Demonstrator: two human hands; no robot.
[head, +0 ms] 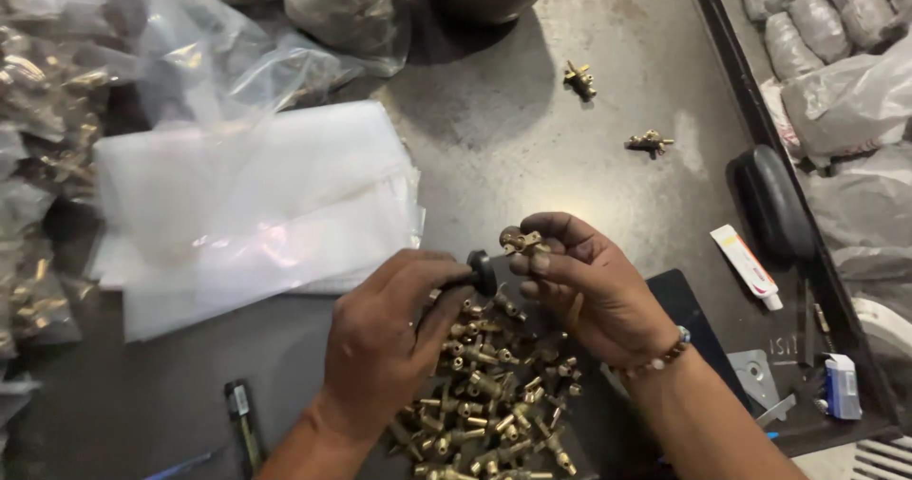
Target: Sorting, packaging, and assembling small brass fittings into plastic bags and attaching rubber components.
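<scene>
Upper left: stack of clear plastic bags (256, 205) on dark table (532, 138). Centre: left hand (385, 342) pinched on black knob (482, 272). Lower centre: pile of brass fittings (489, 404). Right of centre: right hand (584, 285) clamped on brass fitting (522, 243). Best kept aligned, knob square to fitting stem, grip steady above pile. Far right: white tube (748, 266).

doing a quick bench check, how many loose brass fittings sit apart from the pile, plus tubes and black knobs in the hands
loose brass fittings on the table: 2
white tube: 1
black knob in left hand: 1
brass fitting in right hand: 1
total: 5
</scene>
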